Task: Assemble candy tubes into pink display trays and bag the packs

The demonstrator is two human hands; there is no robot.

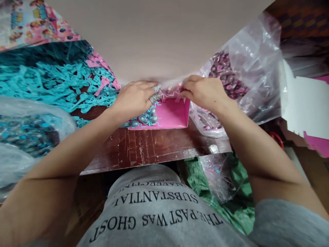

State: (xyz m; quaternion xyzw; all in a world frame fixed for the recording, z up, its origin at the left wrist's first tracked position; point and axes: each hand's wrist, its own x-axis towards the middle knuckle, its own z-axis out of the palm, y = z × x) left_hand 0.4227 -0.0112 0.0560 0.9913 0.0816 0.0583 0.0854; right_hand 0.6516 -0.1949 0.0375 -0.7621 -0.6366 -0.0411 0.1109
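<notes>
On dark wooden table point(144, 147): open pink cardboard box point(171, 116), steadied for folding.
Left hand point(135, 97) and right hand point(203, 92) both pinching far rim tabs; silvery capsules point(145, 118) inside.

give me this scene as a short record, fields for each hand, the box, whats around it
left hand: at the far edge of the pink box, taped fingertips on it
right hand: pinching the same edge
box: open, on the wooden table, small silver pieces inside on the left
left of box: teal paper shreds
right of box: clear bag of pink pieces
grip: cannot tell for either hand
</notes>
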